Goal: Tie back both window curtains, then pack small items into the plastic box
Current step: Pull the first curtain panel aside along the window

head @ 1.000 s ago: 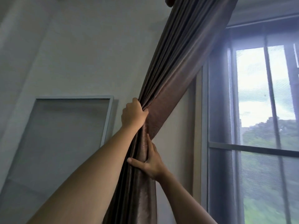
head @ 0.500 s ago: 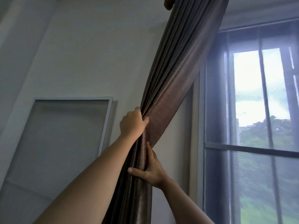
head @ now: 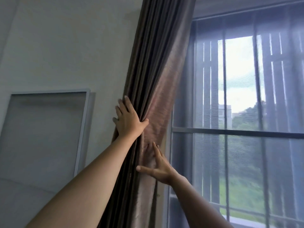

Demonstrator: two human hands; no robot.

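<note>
A brown curtain (head: 153, 76) hangs gathered in folds along the left side of the window (head: 236, 112). My left hand (head: 127, 120) is on the bundle at mid height. Its fingers stretch up along the curtain's left edge, and the thumb hooks across the front, pinching the fabric into creases. Just below, my right hand (head: 158, 168) lies against the front of the curtain with thumb and index finger spread wide, holding nothing. No tie-back, plastic box or small items are in view.
A white wall is on the left with a grey framed panel (head: 44, 134) leaning against it. A sheer grey net curtain (head: 205, 162) covers the window, and its bars and frame stand close to the right of my right arm.
The curtain bundle now hangs more upright, closer to the window's left edge. My left hand has gone from a closed fist to straightened fingers with the thumb hooked. My right hand has spread wider.
</note>
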